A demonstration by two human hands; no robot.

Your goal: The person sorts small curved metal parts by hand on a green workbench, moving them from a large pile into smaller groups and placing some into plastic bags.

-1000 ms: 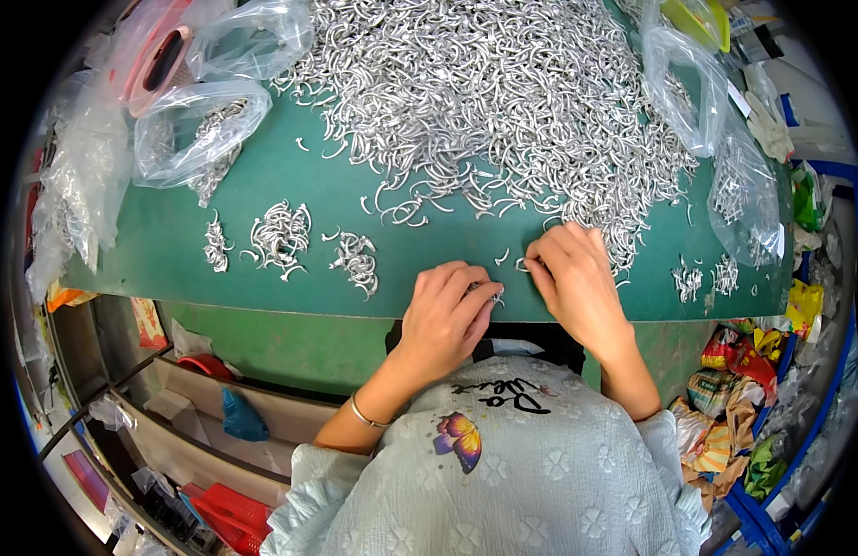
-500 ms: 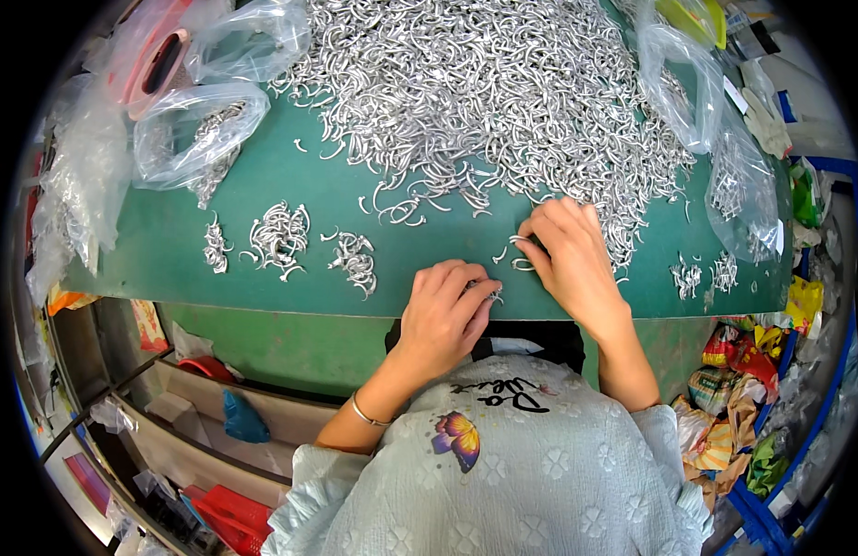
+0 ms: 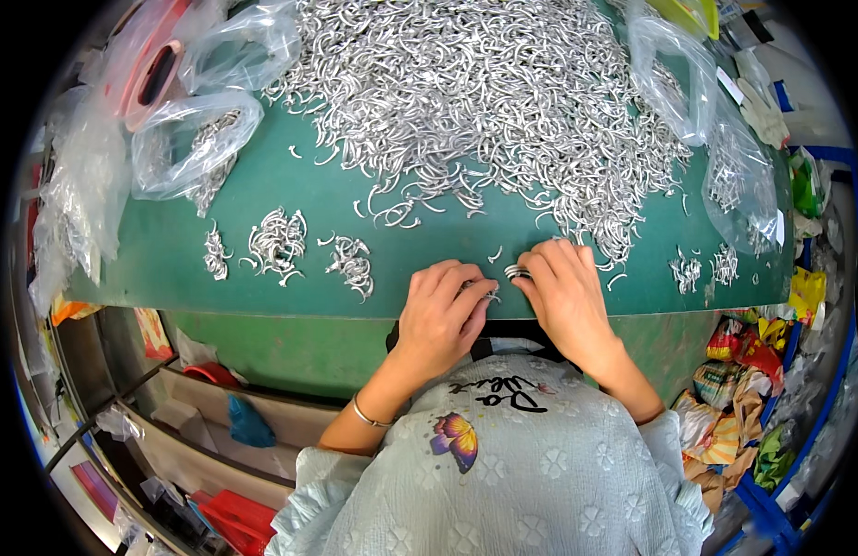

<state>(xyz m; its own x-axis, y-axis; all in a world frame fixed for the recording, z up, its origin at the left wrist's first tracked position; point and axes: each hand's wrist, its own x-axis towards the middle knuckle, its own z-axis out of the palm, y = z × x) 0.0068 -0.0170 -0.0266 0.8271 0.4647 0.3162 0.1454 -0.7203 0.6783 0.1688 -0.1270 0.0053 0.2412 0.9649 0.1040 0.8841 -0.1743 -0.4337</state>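
A large heap of small curved silvery metal pieces (image 3: 466, 102) covers the far half of the green tabletop (image 3: 160, 264). At the near edge my left hand (image 3: 440, 310) is curled around a few of these pieces, mostly hidden beneath its fingers. My right hand (image 3: 566, 292), just to its right, pinches a couple of curved metal pieces (image 3: 516, 271) between thumb and fingers. One loose piece (image 3: 495, 254) lies on the table between the hands and the heap. To the left are three small piles, the closest pile (image 3: 351, 266) being beside my left hand.
Clear plastic bags with metal pieces stand at the left (image 3: 193, 148) and right (image 3: 739, 185). Two small piles (image 3: 702, 271) lie near the right edge. A pink basket (image 3: 156, 79) sits far left. Below the table are a shelf with a red tray (image 3: 234, 521) and crumpled packaging (image 3: 725, 389).
My right hand has drawn back from the heap toward the near edge with curved metal pieces in its fingers. My left hand stays almost in place.
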